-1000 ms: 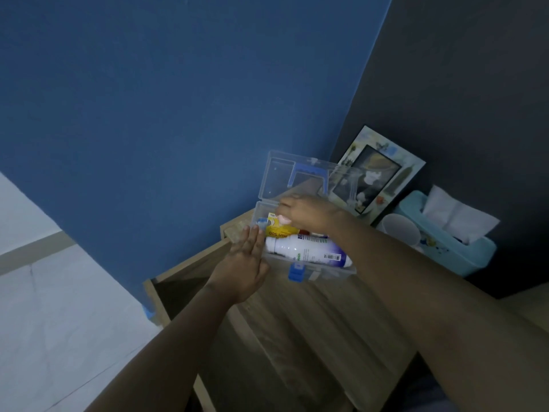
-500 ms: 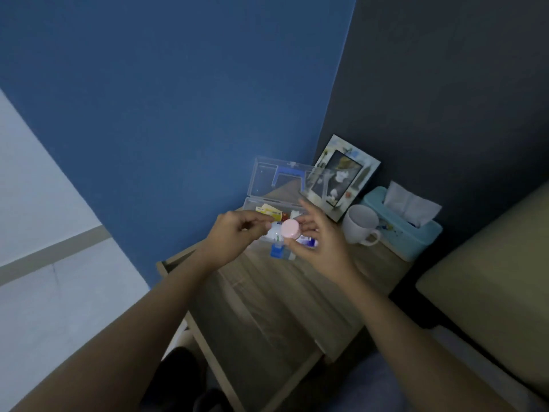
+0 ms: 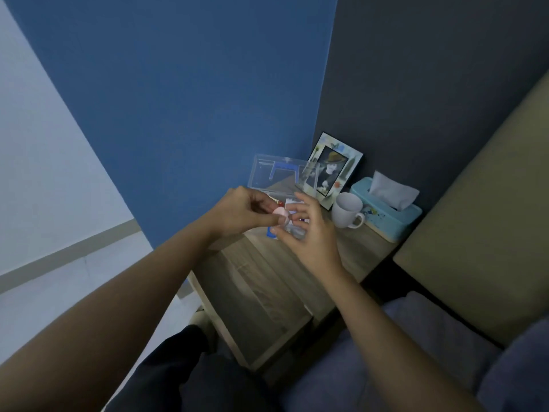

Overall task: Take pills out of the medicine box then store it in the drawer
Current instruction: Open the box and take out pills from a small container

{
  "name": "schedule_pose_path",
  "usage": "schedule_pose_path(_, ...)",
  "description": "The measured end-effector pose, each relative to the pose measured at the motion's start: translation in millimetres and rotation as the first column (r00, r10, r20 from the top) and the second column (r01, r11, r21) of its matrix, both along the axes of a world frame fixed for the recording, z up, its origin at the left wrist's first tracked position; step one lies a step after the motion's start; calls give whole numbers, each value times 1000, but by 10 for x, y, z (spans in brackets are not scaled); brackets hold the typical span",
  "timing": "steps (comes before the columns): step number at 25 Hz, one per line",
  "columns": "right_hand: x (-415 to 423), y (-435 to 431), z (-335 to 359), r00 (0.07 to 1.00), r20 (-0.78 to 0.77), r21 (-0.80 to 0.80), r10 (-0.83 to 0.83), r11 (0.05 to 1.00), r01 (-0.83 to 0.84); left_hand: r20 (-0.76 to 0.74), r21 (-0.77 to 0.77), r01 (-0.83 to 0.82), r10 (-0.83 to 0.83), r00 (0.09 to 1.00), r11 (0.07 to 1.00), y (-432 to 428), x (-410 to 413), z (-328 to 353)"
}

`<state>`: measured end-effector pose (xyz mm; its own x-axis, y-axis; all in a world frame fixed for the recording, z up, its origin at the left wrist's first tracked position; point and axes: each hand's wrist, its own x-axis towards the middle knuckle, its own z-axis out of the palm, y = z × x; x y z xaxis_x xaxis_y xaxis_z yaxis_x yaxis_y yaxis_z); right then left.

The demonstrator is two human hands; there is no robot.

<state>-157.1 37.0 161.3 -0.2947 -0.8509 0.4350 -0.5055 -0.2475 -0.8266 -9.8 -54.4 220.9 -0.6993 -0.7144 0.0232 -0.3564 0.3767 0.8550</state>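
The clear plastic medicine box point(image 3: 261, 176) stands on the wooden nightstand with its lid up and its blue handle showing; my hands hide most of its contents. Just in front of it I hold a small pill jar point(image 3: 298, 232) with a pink cap point(image 3: 281, 214). My left hand point(image 3: 237, 214) pinches the pink cap from the left. My right hand point(image 3: 309, 233) cups the jar's clear body from the right, fingers spread. The open drawer point(image 3: 261, 295) juts out below my hands, toward me.
A white mug point(image 3: 346, 210), a light-blue tissue box point(image 3: 389, 217) and a photo frame point(image 3: 334, 169) stand on the nightstand point(image 3: 356, 251) right of the medicine box. A blue wall lies behind, a beige headboard and bedding to the right, and my knee below the drawer.
My right hand lifted the pink-capped jar out of the medicine box. My left hand left the box's side and closed on the cap. The camera pulled back.
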Motion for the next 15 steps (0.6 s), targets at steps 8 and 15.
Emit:
schedule_pose_path(8,-166,283,289,935,-338,3,-104,994,111,108,-147,97,-81,991,984,177,-209,205)
schedule_pose_path(15,-89,386,297,915,-352,-28,-198,979,201,277,-348,177,-79,958,920,252,-280,295)
